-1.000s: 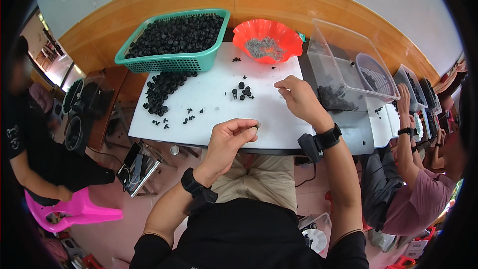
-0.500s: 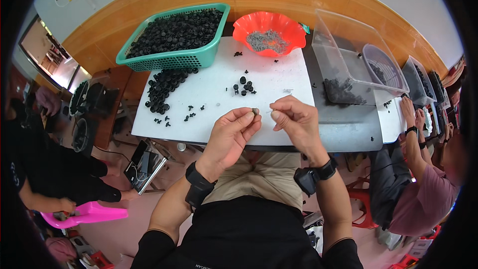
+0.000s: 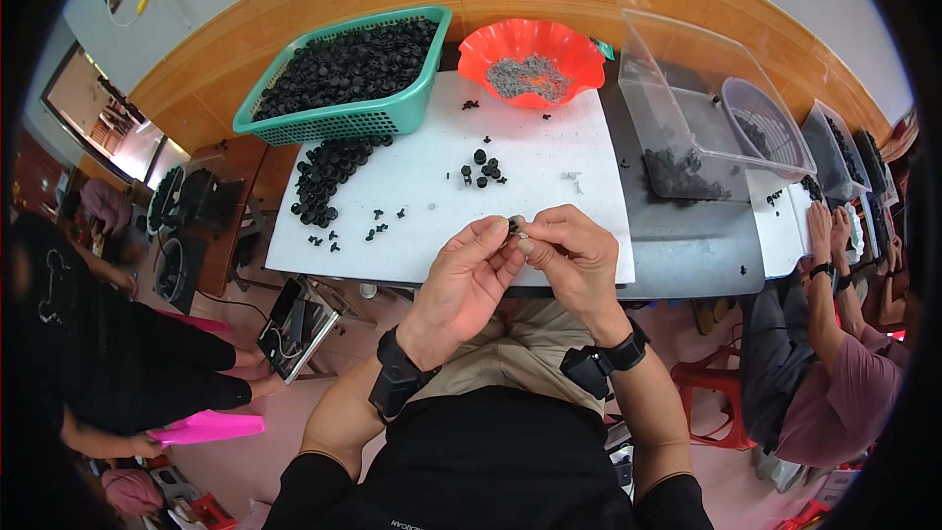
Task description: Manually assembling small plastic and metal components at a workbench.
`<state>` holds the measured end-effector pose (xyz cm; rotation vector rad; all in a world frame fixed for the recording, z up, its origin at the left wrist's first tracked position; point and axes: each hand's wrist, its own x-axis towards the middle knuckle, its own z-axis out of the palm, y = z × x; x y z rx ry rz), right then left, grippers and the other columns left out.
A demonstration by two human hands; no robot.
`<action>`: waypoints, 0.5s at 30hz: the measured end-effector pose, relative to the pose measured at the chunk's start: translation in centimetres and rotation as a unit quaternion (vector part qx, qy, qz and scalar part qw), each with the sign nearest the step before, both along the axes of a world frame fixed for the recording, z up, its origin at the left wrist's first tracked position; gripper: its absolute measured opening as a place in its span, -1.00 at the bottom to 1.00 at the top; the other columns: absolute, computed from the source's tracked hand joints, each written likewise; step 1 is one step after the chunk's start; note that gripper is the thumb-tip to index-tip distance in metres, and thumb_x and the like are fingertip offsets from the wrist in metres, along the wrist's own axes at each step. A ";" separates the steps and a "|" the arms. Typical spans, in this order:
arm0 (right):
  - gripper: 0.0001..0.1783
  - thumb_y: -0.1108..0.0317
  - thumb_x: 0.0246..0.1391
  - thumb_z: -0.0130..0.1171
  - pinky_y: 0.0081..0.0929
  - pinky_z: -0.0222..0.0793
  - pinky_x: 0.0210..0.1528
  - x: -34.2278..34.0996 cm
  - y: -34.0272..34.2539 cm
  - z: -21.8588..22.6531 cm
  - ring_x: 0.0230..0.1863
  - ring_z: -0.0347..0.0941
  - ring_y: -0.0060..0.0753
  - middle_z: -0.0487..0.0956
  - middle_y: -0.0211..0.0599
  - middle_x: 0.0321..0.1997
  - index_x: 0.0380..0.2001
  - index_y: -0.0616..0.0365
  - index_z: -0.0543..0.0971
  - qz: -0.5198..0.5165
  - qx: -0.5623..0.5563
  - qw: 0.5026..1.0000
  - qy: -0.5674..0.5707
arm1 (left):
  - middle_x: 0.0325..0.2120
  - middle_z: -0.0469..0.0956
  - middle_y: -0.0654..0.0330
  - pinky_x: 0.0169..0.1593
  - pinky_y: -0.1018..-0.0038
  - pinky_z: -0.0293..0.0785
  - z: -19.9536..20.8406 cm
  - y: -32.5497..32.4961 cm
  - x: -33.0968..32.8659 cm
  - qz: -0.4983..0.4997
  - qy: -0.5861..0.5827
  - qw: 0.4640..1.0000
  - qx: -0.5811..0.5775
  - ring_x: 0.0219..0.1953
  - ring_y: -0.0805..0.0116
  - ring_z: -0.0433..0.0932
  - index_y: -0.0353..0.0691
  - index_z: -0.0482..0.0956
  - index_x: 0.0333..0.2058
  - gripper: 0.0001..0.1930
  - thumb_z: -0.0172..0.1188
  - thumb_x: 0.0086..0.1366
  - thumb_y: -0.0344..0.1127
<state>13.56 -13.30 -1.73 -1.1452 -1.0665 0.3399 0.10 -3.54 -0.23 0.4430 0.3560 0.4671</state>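
My left hand [image 3: 467, 270] pinches a small dark round part [image 3: 512, 227] between thumb and fingertips, above the near edge of a white sheet [image 3: 442, 118]. The fingertips of my right hand [image 3: 574, 260] are pressed together against that part; whatever lies between them is hidden. Beyond my hands are a small group of black round pieces [image 3: 482, 171] and a few thin grey bits [image 3: 571, 177]. Tiny black pieces [image 3: 372, 233] lie scattered to the left, near a heap of black caps [image 3: 324, 182].
A green basket [image 3: 417, 103] full of black caps and a red wavy-edged bowl [image 3: 474, 51] with small grey bits stand at the back. To the right is a clear plastic bin [image 3: 653, 69]. People sit or stand on both sides.
My right hand has moved left and now meets my left hand at the dark part. A thin pale piece seen earlier in its fingertips is now hidden.
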 end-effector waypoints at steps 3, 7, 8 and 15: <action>-0.78 0.61 0.04 0.35 -0.62 0.43 -0.35 0.0 -0.2 -0.1 -0.35 0.54 -0.52 0.62 -0.25 -0.28 -0.20 0.22 0.71 -0.023 -0.005 0.999 -0.033 | -0.18 0.59 0.21 0.05 0.52 0.61 -0.2 -0.1 0.1 -0.006 -0.001 1.000 0.001 -0.11 0.44 0.59 -0.24 0.49 -0.12 -0.88 0.15 0.44 -0.37; -0.79 0.61 0.02 0.36 -0.59 0.45 -0.36 -0.3 -0.4 -0.3 -0.36 0.54 -0.50 0.63 -0.25 -0.28 -0.22 0.23 0.71 -0.044 0.019 0.998 -0.038 | -0.19 0.58 0.21 0.05 0.52 0.59 0.0 -0.4 0.2 -0.001 0.008 1.000 0.001 -0.13 0.46 0.58 -0.24 0.50 -0.11 -0.86 0.19 0.42 -0.37; -0.79 0.61 0.02 0.37 -0.59 0.46 -0.35 -0.4 -0.4 -0.2 -0.36 0.55 -0.50 0.63 -0.25 -0.28 -0.22 0.23 0.71 -0.053 0.015 0.997 -0.050 | -0.19 0.58 0.21 0.04 0.52 0.59 0.0 -0.4 0.2 0.000 0.011 1.000 0.001 -0.13 0.46 0.58 -0.23 0.50 -0.11 -0.86 0.19 0.42 -0.37; -0.78 0.65 -0.01 0.39 -0.62 0.45 -0.39 -0.6 -0.6 0.2 -0.38 0.51 -0.54 0.62 -0.23 -0.30 -0.24 0.25 0.70 -0.097 0.023 0.987 -0.129 | -0.19 0.59 0.22 0.03 0.52 0.57 0.2 -0.8 0.3 0.005 0.021 1.000 0.006 -0.14 0.47 0.57 -0.22 0.50 -0.12 -0.87 0.21 0.40 -0.38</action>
